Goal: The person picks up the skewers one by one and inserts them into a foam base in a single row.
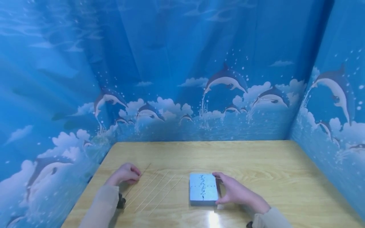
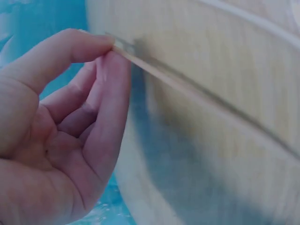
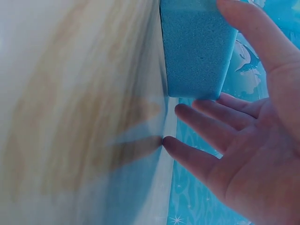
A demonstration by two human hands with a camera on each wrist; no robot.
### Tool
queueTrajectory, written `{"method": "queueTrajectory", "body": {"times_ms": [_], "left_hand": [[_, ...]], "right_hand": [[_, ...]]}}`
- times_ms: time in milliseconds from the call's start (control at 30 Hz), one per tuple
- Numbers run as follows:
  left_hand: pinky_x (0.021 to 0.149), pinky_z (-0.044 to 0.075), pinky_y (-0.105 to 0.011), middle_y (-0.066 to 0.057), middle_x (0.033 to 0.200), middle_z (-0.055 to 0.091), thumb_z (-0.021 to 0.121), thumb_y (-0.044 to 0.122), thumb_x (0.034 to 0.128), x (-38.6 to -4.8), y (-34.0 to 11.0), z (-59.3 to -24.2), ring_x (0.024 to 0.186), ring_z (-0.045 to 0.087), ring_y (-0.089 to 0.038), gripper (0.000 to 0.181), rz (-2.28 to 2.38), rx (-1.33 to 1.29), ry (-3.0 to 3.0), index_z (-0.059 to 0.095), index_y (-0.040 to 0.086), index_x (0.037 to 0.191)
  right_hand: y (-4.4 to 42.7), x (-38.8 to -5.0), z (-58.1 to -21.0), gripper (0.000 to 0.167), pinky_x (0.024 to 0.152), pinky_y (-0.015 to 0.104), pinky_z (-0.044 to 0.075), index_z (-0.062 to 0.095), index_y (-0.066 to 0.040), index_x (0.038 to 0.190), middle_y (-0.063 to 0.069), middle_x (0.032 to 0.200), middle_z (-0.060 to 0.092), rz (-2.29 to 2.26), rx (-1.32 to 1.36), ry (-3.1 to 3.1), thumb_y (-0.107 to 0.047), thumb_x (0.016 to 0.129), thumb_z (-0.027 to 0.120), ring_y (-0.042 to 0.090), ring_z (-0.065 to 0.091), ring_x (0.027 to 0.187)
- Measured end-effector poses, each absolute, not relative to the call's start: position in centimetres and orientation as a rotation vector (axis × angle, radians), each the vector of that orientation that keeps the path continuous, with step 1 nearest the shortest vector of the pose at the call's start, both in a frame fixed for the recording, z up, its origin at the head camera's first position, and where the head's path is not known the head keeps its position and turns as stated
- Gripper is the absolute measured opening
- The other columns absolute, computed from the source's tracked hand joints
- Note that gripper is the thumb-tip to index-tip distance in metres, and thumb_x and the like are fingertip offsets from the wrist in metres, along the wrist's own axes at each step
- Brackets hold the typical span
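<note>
On the left side of the table, my left hand (image 1: 128, 173) pinches a thin wooden stick (image 2: 187, 91) near one end between thumb and index finger. That stick slants low over the tabletop, with its shadow close beside it. Several similar sticks (image 1: 165, 196) lie slanted and roughly parallel to its right. My right hand (image 1: 232, 190) holds the right end of a blue foam block (image 1: 196, 193), thumb at the near corner and fingers at the far one. Dark dots run across the block's pale top. In the right wrist view, the lower fingers (image 3: 199, 161) stretch out below the block.
A wood-grain table (image 1: 256, 158) carries everything. Blue curtains (image 1: 171, 63) printed with dolphins stand behind it and along both sides. A small white piece (image 1: 220, 206) lies under the right thumb, and light glares off the table in front of the block.
</note>
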State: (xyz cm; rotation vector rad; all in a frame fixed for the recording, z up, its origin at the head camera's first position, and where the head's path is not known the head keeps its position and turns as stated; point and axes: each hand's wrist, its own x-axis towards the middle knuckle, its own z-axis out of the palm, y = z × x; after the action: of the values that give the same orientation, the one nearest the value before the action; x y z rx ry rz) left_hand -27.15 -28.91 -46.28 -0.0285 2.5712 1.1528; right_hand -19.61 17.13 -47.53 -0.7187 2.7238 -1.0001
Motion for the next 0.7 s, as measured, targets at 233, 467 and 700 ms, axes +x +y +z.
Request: {"method": "queueTrajectory", "body": {"times_ms": [233, 467, 700], "left_hand": [[0.078, 0.062, -0.032, -0.022, 0.105, 0.067, 0.064, 0.002, 0.0872, -26.9, -27.6, -43.1, 0.092, 0.068, -0.026, 0.034, 1.427, 0.074, 2.515, 0.061, -0.010, 0.119], [0.084, 0.062, -0.033, -0.010, 0.100, 0.069, 0.064, 0.002, 0.0923, -25.2, -22.1, -39.7, 0.090, 0.068, -0.018, 0.030, 1.740, 0.244, 2.356, 0.059, -0.010, 0.120], [0.083, 0.062, -0.035, -0.007, 0.092, 0.069, 0.069, 0.000, 0.0860, -23.0, -14.9, -38.9, 0.083, 0.068, -0.016, 0.029, 1.912, 0.441, 2.160, 0.061, -0.009, 0.112]], "right_hand": [[17.1, -19.7, -47.7, 0.108, 0.109, 0.056, 0.042, 0.038, 0.007, 0.144, 0.026, 0.145, 0.047, -1.044, -0.686, 2.711, -0.028, 0.057, 0.092, 0.041, 0.055, 0.127], [17.3, -19.6, -47.7, 0.108, 0.110, 0.057, 0.040, 0.038, 0.006, 0.144, 0.026, 0.145, 0.047, -1.054, -0.671, 2.698, -0.028, 0.057, 0.092, 0.041, 0.054, 0.128], [17.0, -19.8, -47.6, 0.107, 0.110, 0.059, 0.040, 0.037, 0.006, 0.144, 0.027, 0.145, 0.046, -1.072, -0.682, 2.681, -0.027, 0.058, 0.092, 0.042, 0.054, 0.128]]}}
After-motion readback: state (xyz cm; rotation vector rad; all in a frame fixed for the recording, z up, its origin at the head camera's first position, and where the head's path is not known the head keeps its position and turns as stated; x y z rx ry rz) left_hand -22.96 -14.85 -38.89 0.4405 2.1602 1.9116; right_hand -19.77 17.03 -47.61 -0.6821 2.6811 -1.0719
